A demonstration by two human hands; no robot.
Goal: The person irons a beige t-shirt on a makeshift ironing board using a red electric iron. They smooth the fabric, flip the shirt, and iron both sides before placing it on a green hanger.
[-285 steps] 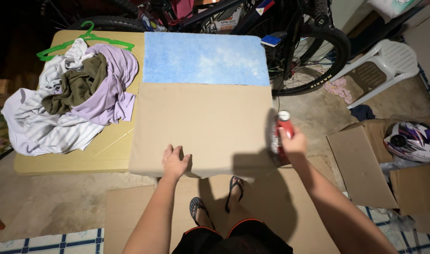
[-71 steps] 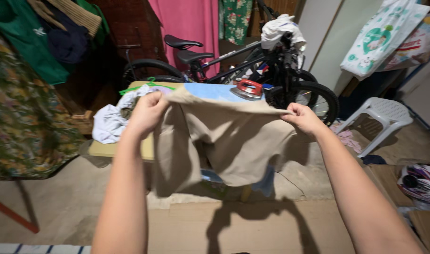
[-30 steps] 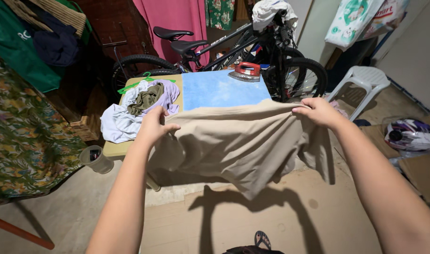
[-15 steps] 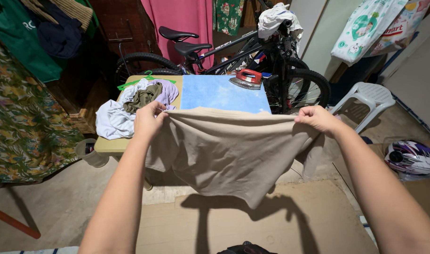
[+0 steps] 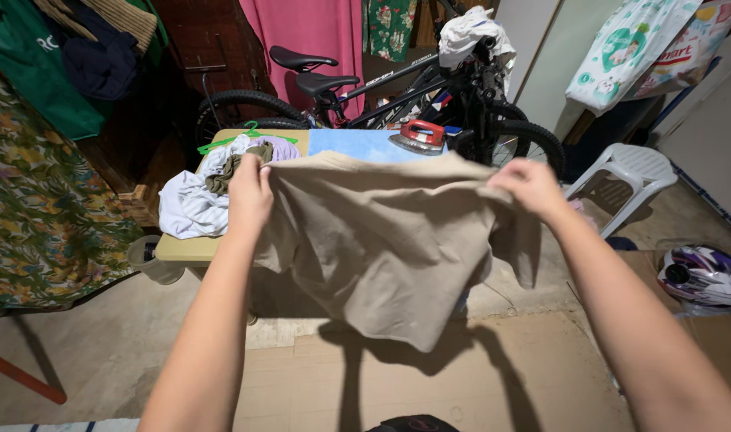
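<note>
While the beige garment (image 5: 381,240) hangs in the air in the middle of the frame, it is not lying on the table (image 5: 173,250) at all, so I judge that the work with it is only partly done: the cloth is lifted and spread between both hands, but it is not yet laid flat and not folded. The red iron (image 5: 418,134) rests at the far right end of the blue pad (image 5: 349,144), in the upper middle of the frame, and no hand touches it. A pile of other clothes (image 5: 201,188), white, olive and lilac, lies with a green hanger (image 5: 237,136) in the upper left part of the table, so more pieces seem to wait.

From the head view, the left hand (image 5: 249,192) is closed on the upper left edge of the garment, with the fingers curled around the cloth. The left arm goes up from the bottom of the frame, almost straight. The right hand (image 5: 525,186) is at the same height, right of centre, and grips the upper right edge; a short flap of cloth falls down under it. The right arm comes in from the lower right corner. Both hands are well apart, so the top edge is stretched between them, and the lower part hangs in a point above the cardboard (image 5: 445,376) on the floor.

Behind the table stands a bicycle (image 5: 365,80), and a white plastic stool (image 5: 633,172) is at the right.
</note>
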